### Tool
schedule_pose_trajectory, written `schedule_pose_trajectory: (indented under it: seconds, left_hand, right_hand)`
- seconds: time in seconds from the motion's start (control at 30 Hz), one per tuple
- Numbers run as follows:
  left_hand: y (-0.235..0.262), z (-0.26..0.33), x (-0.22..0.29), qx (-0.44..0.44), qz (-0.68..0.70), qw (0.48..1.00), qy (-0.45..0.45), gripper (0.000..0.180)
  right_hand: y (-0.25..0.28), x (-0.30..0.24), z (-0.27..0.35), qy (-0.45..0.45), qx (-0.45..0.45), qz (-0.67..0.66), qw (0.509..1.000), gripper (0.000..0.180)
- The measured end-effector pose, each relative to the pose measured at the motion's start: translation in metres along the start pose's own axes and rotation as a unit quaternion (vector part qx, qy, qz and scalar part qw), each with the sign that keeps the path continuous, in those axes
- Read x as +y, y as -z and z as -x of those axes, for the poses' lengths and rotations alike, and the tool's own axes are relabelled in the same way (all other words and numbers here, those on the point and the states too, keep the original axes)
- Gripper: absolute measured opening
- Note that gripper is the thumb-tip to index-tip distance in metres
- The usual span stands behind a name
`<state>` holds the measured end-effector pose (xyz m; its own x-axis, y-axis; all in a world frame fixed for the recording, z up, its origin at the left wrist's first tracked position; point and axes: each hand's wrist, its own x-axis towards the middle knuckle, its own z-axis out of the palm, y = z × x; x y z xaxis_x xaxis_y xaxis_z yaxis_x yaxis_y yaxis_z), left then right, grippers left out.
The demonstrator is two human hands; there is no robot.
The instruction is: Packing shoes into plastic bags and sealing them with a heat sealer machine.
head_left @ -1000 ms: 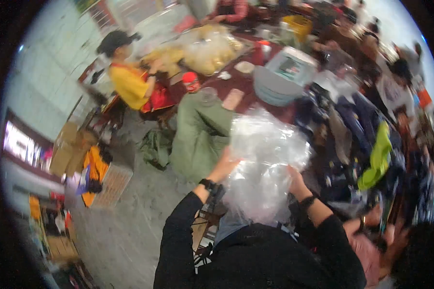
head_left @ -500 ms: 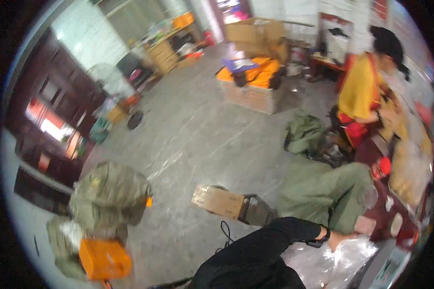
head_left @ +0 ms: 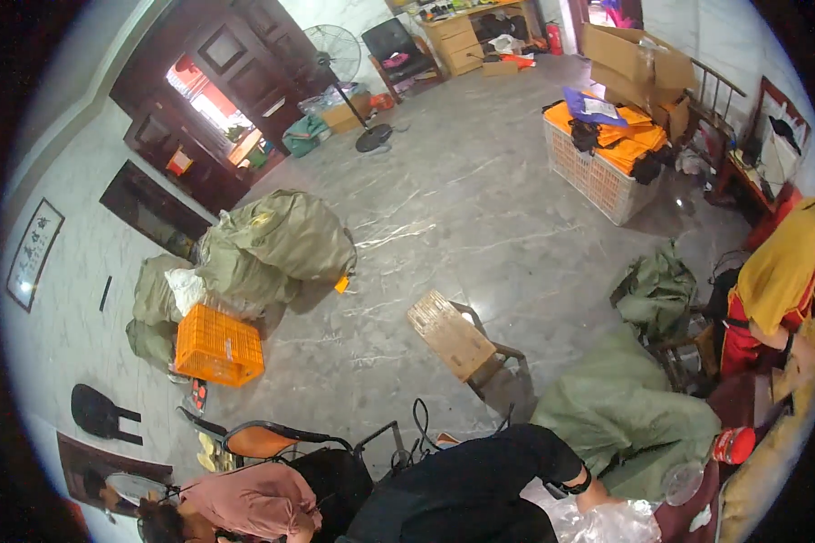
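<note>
View is turned to the person's left, across the grey stone floor (head_left: 480, 208), so the work sits at the very bottom edge. The left hand (head_left: 600, 500), at the end of a black sleeve with a dark band at the wrist, lies on the top of a crumpled clear plastic bag (head_left: 618, 527). Its fingers look closed into the film, but they are small and partly hidden, so the grip is a judgement only. The right hand is out of frame; I cannot tell its state. The bag is at lower right, just below the left hand, beside a slumped green sack (head_left: 625, 407) and near a red-capped container (head_left: 732, 445).

Step in hand, as judged: holding and gathering the bag with the left hand while the gaze is elsewhere. Any further handling would call for bringing the bag back into view and a second grip on the loose film, which is limp and will not keep a shape.

Orientation: only the upper part of the bag shows, cut by the frame edge. That part spreads roughly left to right along the edge. No mouth or closed end can be made out, so pointing direction and true long axis are undetermined.

Surroundings: a wooden stool (head_left: 450, 335) well apart up-floor, a heap of green sacks (head_left: 281, 237) with an orange crate (head_left: 217, 346) against it, and a white basket (head_left: 598, 176) of orange goods far off.
</note>
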<state>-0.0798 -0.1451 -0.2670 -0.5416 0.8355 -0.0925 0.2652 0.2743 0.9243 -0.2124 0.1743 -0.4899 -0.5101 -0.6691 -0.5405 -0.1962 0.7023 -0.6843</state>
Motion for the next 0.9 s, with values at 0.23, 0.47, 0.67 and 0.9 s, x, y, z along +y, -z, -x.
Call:
schedule_pose_trajectory:
  seconds: [0.23,0.47,0.67,0.9]
  left_hand:
    - [-0.011,-0.02,-0.084,0.001,0.114,0.991,0.069,0.096]
    - [-0.007,-0.059,-0.055,-0.143,0.038,0.98,0.133,0.055]
    - [-0.012,-0.063,0.036,-0.268,-0.275,0.908,0.167,0.051]
    - [-0.028,-0.047,-0.024,-0.084,-0.123,0.988,0.041,0.074]
  right_hand:
    - [-0.258,-0.198,0.234,-0.303,0.103,0.111,0.941,0.051]
    - [-0.274,-0.31,0.227,-0.234,0.604,-0.538,0.54,0.032]
    - [-0.32,-0.314,0.224,-0.295,0.621,-0.56,0.463,0.042]
    - [-0.279,-0.319,0.2,-0.404,0.644,-0.569,0.314,0.046]
